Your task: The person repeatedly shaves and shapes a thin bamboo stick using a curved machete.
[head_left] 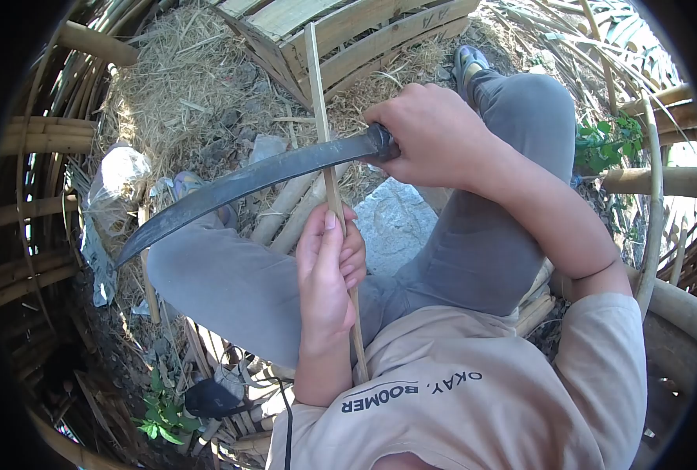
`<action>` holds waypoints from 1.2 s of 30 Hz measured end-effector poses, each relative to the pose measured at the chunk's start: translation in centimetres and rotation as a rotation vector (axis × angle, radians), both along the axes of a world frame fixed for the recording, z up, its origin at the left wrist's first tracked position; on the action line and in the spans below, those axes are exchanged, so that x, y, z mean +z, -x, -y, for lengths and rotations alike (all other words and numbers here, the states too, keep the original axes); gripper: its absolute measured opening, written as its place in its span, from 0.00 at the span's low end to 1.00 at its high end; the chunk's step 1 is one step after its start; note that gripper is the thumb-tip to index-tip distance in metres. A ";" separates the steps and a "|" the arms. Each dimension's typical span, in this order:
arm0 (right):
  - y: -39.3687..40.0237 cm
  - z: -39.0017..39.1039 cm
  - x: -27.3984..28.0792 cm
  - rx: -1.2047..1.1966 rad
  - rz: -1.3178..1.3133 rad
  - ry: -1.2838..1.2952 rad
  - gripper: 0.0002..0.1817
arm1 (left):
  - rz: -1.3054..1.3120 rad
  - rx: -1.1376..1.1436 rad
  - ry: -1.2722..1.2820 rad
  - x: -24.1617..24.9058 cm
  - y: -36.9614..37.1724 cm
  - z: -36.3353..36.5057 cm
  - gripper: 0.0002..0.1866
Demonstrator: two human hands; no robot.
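My right hand (436,135) is wrapped round the handle of a long machete with a curved dark blade (235,185). The blade reaches left across my lap, its tip near my bent left knee. It crosses a thin, pale bamboo strip (318,82) and appears to touch it just above my left hand (329,262). Those left fingers are closed round the strip, thumb lying along it. Upward the strip runs toward a wooden crate, and its lower end passes beside my left forearm to my shirt.
A slatted wooden crate (356,48) stands ahead on straw-strewn ground (184,86). Between my legs lies a pale stone block (395,223), with bamboo poles (286,207) beside it. Clear plastic (121,176) is at left. A dark object (211,398) with a cord lies lower left. Bamboo poles border both sides.
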State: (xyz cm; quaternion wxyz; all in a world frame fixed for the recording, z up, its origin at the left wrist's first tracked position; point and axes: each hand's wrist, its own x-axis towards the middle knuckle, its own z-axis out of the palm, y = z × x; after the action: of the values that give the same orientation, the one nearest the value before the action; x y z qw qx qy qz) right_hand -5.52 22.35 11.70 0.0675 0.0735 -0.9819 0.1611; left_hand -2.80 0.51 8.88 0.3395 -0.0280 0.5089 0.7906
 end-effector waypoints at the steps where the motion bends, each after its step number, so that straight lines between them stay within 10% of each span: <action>1: -0.4 -0.1 0.4 -0.020 0.003 -0.036 0.15 | -0.002 -0.007 -0.012 0.0 0.0 -0.1 0.12; 36: -0.5 -0.1 0.3 0.000 0.059 -0.095 0.10 | 0.004 -0.015 0.026 -0.9 -0.7 -0.3 0.13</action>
State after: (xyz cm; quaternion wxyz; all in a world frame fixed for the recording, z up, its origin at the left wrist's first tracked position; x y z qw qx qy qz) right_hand -5.03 22.42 12.02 0.0350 0.0719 -0.9900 0.1165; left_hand -2.13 0.79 7.97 0.3461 -0.0304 0.5185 0.7813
